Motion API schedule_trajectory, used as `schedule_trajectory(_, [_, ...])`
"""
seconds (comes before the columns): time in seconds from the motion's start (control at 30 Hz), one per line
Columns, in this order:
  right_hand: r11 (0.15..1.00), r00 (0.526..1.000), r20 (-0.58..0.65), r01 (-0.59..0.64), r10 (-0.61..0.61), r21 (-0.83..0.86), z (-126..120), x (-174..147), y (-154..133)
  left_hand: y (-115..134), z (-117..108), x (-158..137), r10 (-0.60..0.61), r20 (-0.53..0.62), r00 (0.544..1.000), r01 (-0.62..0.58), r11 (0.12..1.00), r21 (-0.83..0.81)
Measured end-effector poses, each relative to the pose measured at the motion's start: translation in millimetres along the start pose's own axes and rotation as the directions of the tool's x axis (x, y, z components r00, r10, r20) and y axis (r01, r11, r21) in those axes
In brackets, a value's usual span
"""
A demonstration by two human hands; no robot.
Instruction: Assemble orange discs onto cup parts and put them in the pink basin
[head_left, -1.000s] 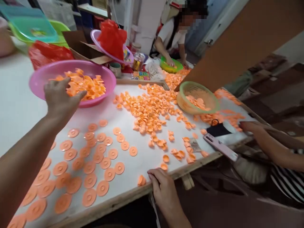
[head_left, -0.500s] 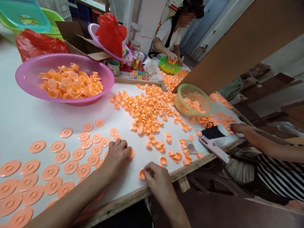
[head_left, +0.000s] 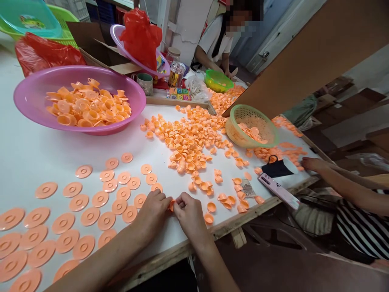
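My left hand and my right hand meet above the white table's front part, fingers pinched together. Between their fingertips shows a small orange plastic piece, mostly covered by the fingers; the earlier frame has a toy saucer at my left fingers and a toy cup in my right. How the two pieces sit together is hidden. Several flat orange toy saucers lie spread out to the left of my hands. Beyond my right hand, a heap of orange toy cups covers the middle, with a few loose cups nearby.
A pink basin holds cups joined with saucers. Further right stand a green-yellow basket of saucers, a black mask and a phone. One co-worker's arm rests at right; another person works behind a green bowl.
My right hand has moved up and left with the toy cup, meeting my left hand. My left hand has shifted slightly right and down. The far co-worker's hand has lowered behind the green bowl.
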State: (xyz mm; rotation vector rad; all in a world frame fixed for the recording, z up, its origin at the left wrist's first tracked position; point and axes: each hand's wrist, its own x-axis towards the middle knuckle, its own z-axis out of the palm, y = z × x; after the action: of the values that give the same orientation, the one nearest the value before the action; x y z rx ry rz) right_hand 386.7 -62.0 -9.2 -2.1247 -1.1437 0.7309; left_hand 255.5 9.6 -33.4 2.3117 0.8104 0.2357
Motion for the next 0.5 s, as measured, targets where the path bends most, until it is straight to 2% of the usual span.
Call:
schedule_trajectory(0.07, [0.999,1.0,0.009,0.02,-0.02,-0.046,-1,0,-3,5,-11,-1,-0.053,0.04,0.998,0.055,0.996,-0.069])
schedule_trajectory(0.13, [0.998,1.0,0.018,0.025,-0.024,-0.063,-2,0,-3,12,-23,1,-0.153,0.078,0.985,0.165,0.968,-0.191])
schedule_trajectory(0.2, [0.997,0.999,0.026,0.028,-0.027,-0.068,-2,1,-2,19,-30,7,-0.27,0.106,0.957,0.289,0.912,-0.289])
schedule_trajectory(0.27, [0.998,0.999,0.038,0.026,-0.023,-0.06,-2,1,-1,25,-32,15,-0.351,0.117,0.929,0.37,0.879,-0.3])
schedule_trajectory(0.5, [0.998,0.997,0.075,0.018,-0.014,-0.058,-3,2,-4,23,-21,23,-0.383,0.132,0.914,0.405,0.871,-0.28])
